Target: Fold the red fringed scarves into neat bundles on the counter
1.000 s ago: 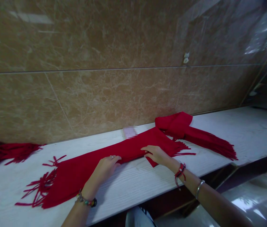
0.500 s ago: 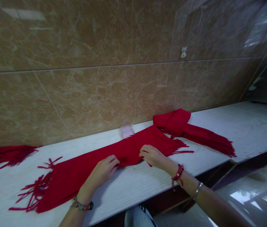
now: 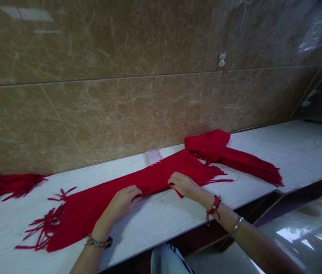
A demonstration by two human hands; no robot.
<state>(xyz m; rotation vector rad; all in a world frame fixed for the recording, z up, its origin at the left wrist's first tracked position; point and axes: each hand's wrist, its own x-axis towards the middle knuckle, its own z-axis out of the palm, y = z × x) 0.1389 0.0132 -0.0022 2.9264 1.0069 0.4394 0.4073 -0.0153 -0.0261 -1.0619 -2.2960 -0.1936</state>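
Observation:
A long red scarf (image 3: 92, 203) with fringed ends lies folded lengthwise across the white tabletop. Along its near edge, left of the middle, my left hand (image 3: 125, 201) has its fingers closed on the cloth; a ring and a beaded bracelet show on that arm. Farther right, my right hand (image 3: 184, 184) pinches the same near edge, and a small corner of cloth hangs below its fingers. The edge between both hands is drawn fairly straight. A second red scarf (image 3: 206, 142), folded over itself, lies beyond the right end and touches or overlaps the first.
More red fringed cloth (image 3: 12, 184) lies at the far left. A small pale, blurred-out item (image 3: 153, 156) rests behind the scarf near the brown marble wall (image 3: 121, 114). The white table (image 3: 149, 220) has its front edge close to my leg (image 3: 168, 260), with a dark open shelf underneath.
The near edge between my hands has gone from sagging to straighter. The scarf's left end has shifted slightly right, and both hands keep hold of the cloth.

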